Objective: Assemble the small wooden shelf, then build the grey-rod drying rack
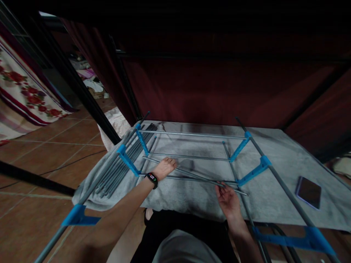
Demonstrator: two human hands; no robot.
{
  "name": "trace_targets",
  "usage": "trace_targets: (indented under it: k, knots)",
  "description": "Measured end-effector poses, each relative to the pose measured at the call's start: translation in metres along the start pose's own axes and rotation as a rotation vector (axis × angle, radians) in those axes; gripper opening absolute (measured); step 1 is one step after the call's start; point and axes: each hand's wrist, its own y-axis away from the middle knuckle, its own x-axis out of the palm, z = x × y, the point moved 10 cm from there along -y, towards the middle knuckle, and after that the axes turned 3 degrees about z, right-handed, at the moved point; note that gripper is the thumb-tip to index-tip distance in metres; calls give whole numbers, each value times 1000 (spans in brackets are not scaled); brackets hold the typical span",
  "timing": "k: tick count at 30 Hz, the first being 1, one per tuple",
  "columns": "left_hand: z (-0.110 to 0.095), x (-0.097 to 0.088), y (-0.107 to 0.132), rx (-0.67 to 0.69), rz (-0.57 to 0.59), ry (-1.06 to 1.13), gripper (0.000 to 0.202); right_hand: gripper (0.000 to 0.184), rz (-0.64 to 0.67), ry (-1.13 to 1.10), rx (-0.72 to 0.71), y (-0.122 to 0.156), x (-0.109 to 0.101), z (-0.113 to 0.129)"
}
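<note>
The loose tube (197,175) lies slantwise before me, over the nearest crossbar of the frame (192,135), its long axis running from nearly ten o'clock to nearly four. It is slim, straight, smooth grey metal. My left hand (165,168) is closed over it; my right hand (227,197), palm up, pinches it near its four o'clock end. Blue plastic connectors (253,171) join the frame above rumpled grey cloth (192,199).
</note>
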Motion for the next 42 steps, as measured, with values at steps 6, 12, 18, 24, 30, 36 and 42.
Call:
trace_targets:
  k: [6, 12, 18, 24, 30, 36, 42]
  knots:
    - [-34, 25, -4, 7, -1, 71, 20, 14, -119, -2, 30, 5, -10, 3]
    - [-57, 32, -6, -4, -24, 149, 22, 13, -202, 42, 17, 1, -25, 10]
    - [-74, 24, -2, -57, -58, 265, 26, 10, -235, 48, 13, 5, -32, 12]
    - [-82, 36, 14, -122, -59, 413, 36, 8, -228, 57, 13, 11, -15, 7]
    - [-77, 53, 29, -120, -139, 495, 39, 14, -199, 72, 30, 15, 1, -4]
    - [-69, 71, 36, -103, -184, 568, 35, 17, -142, 166, 24, 14, 11, -5]
    - [-61, 67, 41, -143, -269, 565, 36, 15, -87, 220, -27, 10, 22, -4]
